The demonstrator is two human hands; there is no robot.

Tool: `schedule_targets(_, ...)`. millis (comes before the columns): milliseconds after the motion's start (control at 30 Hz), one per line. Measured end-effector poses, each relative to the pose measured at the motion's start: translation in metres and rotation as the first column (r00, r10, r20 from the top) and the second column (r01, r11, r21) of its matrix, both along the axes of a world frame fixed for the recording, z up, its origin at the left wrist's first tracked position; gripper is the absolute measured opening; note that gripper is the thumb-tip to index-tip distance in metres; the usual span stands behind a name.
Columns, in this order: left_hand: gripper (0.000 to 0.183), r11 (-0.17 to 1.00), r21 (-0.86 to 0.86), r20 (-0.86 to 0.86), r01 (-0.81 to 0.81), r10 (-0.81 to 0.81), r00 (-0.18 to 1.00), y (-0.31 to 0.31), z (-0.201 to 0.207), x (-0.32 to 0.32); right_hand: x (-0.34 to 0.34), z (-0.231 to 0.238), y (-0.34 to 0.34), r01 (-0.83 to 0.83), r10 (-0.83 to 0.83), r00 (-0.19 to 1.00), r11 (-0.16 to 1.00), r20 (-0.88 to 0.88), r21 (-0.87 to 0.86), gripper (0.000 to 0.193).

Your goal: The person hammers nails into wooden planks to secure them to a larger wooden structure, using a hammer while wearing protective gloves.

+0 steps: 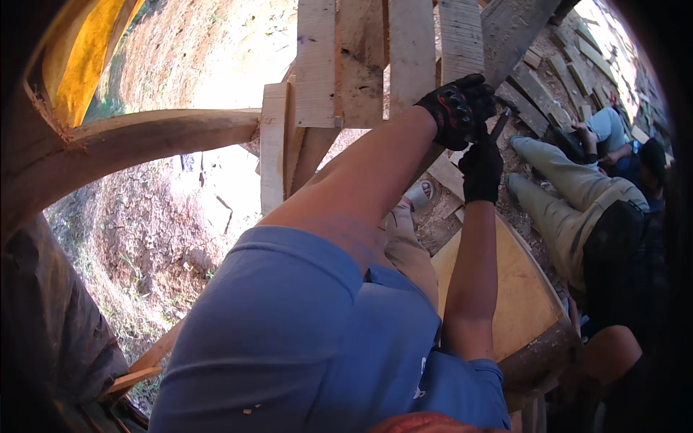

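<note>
2 gloved hands, 1 hammer, 4 planks side by side.
R hand [481, 169]: black glove, closed round handle of hammer [499, 125], which is just beside L hand, right of planks' near ends; dark head up, partly in shadow, handle mostly hidden by glove. L hand [458, 112]: black glove w/ red marks, fingers curled, at near end of rightmost plank; can't tell if it grips anything. 4 planks [412, 61]: pale, rough, grain showing, narrow gaps btwn; 2nd from left has dk stains. 1 dk board [511, 40] slants along their right. Scrap wood [530, 105] on ground, too many pcs to count. At least 2 co-workers [606, 184] at right.
</note>
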State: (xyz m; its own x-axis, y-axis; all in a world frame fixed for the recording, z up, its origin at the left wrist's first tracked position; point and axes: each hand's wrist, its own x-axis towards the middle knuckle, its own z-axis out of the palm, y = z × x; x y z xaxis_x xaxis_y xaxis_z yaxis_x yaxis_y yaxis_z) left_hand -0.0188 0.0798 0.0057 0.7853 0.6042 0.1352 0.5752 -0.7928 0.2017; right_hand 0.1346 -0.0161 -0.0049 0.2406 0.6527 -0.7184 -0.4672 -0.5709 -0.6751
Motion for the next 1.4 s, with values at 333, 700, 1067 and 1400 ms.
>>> schedule_targets(333, 0.087, 0.999, -0.029, 0.064, -0.043, 0.044, 0.997, -0.005, 0.007, 0.001, -0.009, 0.003, 0.004, -0.029, 0.018, 0.981, 0.998, 0.194, 0.053, 0.025)
schedule_targets(700, 0.08, 0.999, -0.032, 0.03, 0.018, -0.017, 0.999, -0.009, 0.018, -0.021, 0.016, -0.003, -0.021, -0.342, 0.147, 0.633, 0.934, 0.76, 0.105, 0.039)
schedule_targets(1067, 0.089, 0.998, -0.062, -0.012, 0.002, -0.003, 1.0, -0.012, 0.01, -0.023, 0.029, 0.11, -0.138, -0.686, 0.334, 0.11, 0.707, 0.936, -0.172, 0.019)
schedule_targets(1400, 0.092, 0.996, -0.083, -0.055, 0.01, -0.014, 0.998, -0.007, 0.014, -0.024, 0.031, 0.083, -0.13, -0.646, 0.194, -0.007, 0.748, 0.981, -0.152, 0.014)
